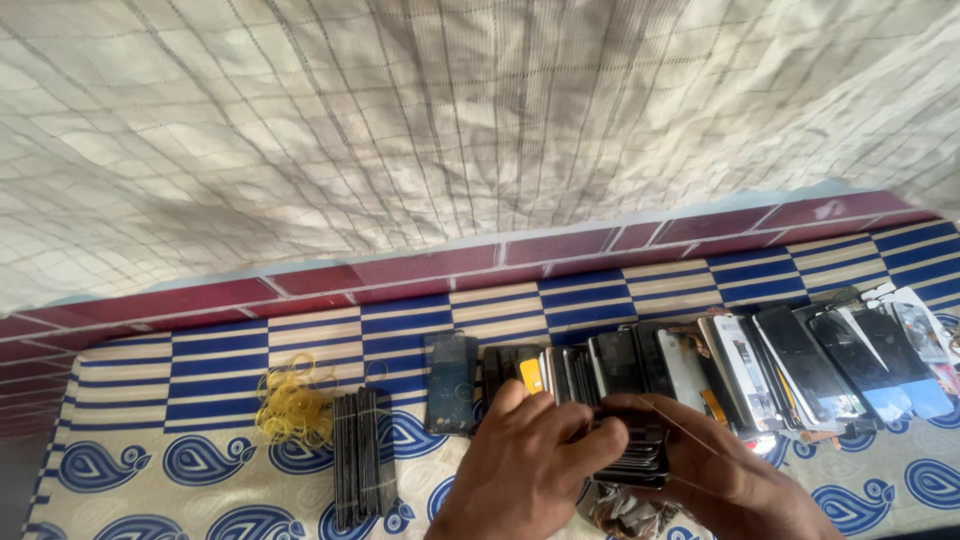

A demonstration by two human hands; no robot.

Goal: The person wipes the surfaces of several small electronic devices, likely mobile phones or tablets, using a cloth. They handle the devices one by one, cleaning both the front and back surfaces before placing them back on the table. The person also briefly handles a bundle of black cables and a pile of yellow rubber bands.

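Both my hands grip one stack of dark flat phone screen panels (640, 455) near the bottom middle of the view. My left hand (525, 470) covers the stack's left side with fingers curled over its top. My right hand (725, 475) clasps it from the right, and a thin yellow rubber band (685, 425) stretches across its fingers. Behind the hands, a long row of similar screen panels (760, 365) leans overlapping on the patterned cloth (160, 465).
A bundled stack of dark panels (360, 455) lies to the left, beside a heap of yellow rubber bands (293, 410). One single panel (450, 382) lies flat. A maroon tiled ledge (400, 265) and checked pale cloth (450, 110) lie beyond.
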